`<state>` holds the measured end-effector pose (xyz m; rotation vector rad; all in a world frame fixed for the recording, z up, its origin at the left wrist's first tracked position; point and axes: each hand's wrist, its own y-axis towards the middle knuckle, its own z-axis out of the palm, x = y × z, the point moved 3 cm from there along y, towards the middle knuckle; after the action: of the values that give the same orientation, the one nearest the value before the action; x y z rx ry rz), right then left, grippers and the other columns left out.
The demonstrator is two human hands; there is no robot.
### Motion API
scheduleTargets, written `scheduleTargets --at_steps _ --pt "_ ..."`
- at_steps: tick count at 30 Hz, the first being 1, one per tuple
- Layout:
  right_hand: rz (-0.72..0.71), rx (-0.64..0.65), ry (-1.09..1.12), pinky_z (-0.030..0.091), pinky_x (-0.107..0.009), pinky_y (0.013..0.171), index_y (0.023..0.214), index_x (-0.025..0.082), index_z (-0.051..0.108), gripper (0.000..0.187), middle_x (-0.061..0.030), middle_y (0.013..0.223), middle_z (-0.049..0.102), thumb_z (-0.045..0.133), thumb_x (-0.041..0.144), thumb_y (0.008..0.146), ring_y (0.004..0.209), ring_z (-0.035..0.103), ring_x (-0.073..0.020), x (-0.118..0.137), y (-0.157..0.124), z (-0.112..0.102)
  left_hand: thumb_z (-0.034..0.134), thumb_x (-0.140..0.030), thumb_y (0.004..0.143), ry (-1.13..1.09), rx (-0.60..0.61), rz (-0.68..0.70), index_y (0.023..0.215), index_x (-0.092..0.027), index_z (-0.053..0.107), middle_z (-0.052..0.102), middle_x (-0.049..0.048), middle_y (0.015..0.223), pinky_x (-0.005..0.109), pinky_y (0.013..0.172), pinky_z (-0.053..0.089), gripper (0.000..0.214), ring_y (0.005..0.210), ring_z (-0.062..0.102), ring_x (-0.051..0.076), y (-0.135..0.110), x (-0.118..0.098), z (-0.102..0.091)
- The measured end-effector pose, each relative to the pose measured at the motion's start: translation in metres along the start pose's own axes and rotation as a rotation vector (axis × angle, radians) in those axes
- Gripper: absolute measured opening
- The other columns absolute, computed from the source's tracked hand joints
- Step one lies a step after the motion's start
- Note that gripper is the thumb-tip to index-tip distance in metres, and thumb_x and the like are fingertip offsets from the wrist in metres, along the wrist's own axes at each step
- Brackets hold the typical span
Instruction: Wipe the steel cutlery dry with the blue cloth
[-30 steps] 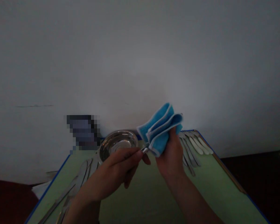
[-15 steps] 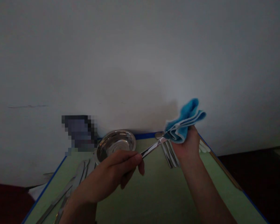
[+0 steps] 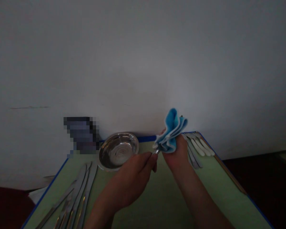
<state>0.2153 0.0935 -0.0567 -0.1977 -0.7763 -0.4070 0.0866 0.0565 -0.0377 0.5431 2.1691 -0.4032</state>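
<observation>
My left hand (image 3: 135,175) is closed around the handle of a metal table knife (image 3: 157,150). Folds of a blue cloth with white edges (image 3: 173,128) wrap the knife's far part, so most of the blade is hidden. My right hand (image 3: 177,151) grips the cloth from behind and to the right, pinching it around the knife. A small dark tip shows past the cloth's upper right edge. Both hands are above the middle of the table, just right of a shiny steel bowl (image 3: 120,152).
Several table knives (image 3: 79,187) lie at the table's left. Metal-handled cutlery (image 3: 194,159) and white-handled forks (image 3: 201,146) lie at the right. A pixelated dark object (image 3: 82,133) stands at the back left. The green tabletop (image 3: 157,203) meets a pale wall (image 3: 143,63).
The right hand and cloth have moved left and slightly down, along the knife toward my left hand. My left hand has shifted right. More cutlery shows at both sides.
</observation>
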Motion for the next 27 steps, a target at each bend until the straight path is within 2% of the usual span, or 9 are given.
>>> scheduleTargets --at_steps 1,4,8,12,17,20,23,25,27 --pt "0.08 -0.047 0.097 0.035 -0.017 0.037 0.054 0.02 0.041 0.023 0.0078 0.044 0.043 0.051 0.025 0.075 0.038 0.038 -0.0061 0.003 0.006 -0.004 0.031 -0.042 0.093 0.03 0.021 0.012 0.073 -0.02 0.054 0.047 -0.0034 0.054 0.021 0.046 0.035 0.037 0.048 0.045 0.011 -0.002 -0.001 0.0" --pt "0.147 -0.055 0.307 0.035 -0.016 0.037 0.052 0.02 0.039 0.023 0.0082 0.042 0.041 0.048 0.019 0.073 0.036 0.038 -0.0056 0.017 0.019 -0.009 0.031 -0.044 0.093 0.071 0.072 0.039 0.073 -0.02 0.054 0.048 -0.0036 0.056 0.021 0.047 0.035 0.039 0.049 0.045 0.011 -0.006 -0.005 -0.001" --pt "0.126 0.072 0.499 0.032 -0.014 0.036 0.05 0.019 0.036 0.026 0.0072 0.042 0.038 0.043 0.017 0.074 0.035 0.035 -0.004 0.028 0.023 -0.013 0.032 -0.047 0.092 -0.114 0.155 -0.009 0.069 -0.018 0.055 0.047 -0.0034 0.054 0.02 0.046 0.034 0.043 0.048 0.044 0.01 -0.005 -0.009 -0.004" --pt "0.055 0.203 0.52 0.028 -0.014 0.035 0.052 0.019 0.04 0.026 0.0074 0.045 0.033 0.046 0.027 0.077 0.037 0.032 -0.004 0.033 0.017 -0.012 0.024 -0.049 0.092 -0.32 0.186 -0.06 0.062 -0.017 0.051 0.035 -0.0062 0.046 0.019 0.039 0.028 0.052 0.039 0.032 0.007 0.001 -0.01 -0.003" --pt "0.047 0.305 0.551 0.027 -0.015 0.035 0.055 0.02 0.044 0.033 0.0077 0.045 0.03 0.04 0.037 0.083 0.036 0.028 -0.0043 0.033 0.001 0.0 0.035 -0.054 0.089 -0.291 0.008 -0.025 0.058 -0.015 0.057 0.031 -0.007 0.041 0.018 0.037 0.023 0.054 0.038 0.03 0.006 0.001 -0.01 -0.007" --pt "0.034 0.333 0.565 0.029 -0.017 0.037 0.053 0.02 0.041 0.037 0.0071 0.044 0.031 0.038 0.039 0.084 0.036 0.03 -0.0049 0.035 -0.007 0.004 0.029 -0.057 0.089 -0.185 -0.221 0.004 0.058 -0.015 0.061 0.037 -0.0052 0.038 0.019 0.038 0.027 0.061 0.036 0.036 0.008 -0.003 -0.01 -0.015" --pt "0.04 0.327 0.585 0.032 -0.018 0.039 0.049 0.02 0.038 0.042 0.0054 0.043 0.035 0.03 0.038 0.086 0.038 0.034 -0.0058 0.04 -0.009 0.006 0.028 -0.056 0.09 -0.046 -0.427 0.08 0.057 -0.015 0.056 0.042 -0.0038 0.039 0.021 0.041 0.029 0.06 0.039 0.041 0.009 -0.011 -0.014 -0.023" --pt "0.055 0.294 0.526 0.035 -0.021 0.041 0.048 0.021 0.039 0.043 0.0038 0.043 0.039 0.026 0.033 0.087 0.039 0.038 -0.0078 0.045 -0.009 0.006 0.033 -0.052 0.09 0.115 -0.453 0.159 0.054 -0.016 0.05 0.039 -0.0044 0.043 0.021 0.042 0.026 0.054 0.043 0.039 0.009 -0.017 -0.02 -0.026" --pt "0.046 0.257 0.445 0.037 -0.023 0.042 0.049 0.022 0.042 0.041 0.0032 0.044 0.042 0.027 0.03 0.087 0.04 0.04 -0.0097 0.051 -0.007 0.004 0.036 -0.049 0.09 0.231 -0.406 0.22 0.054 -0.017 0.047 0.038 -0.0049 0.046 0.021 0.043 0.023 0.05 0.045 0.037 0.009 -0.023 -0.026 -0.028"
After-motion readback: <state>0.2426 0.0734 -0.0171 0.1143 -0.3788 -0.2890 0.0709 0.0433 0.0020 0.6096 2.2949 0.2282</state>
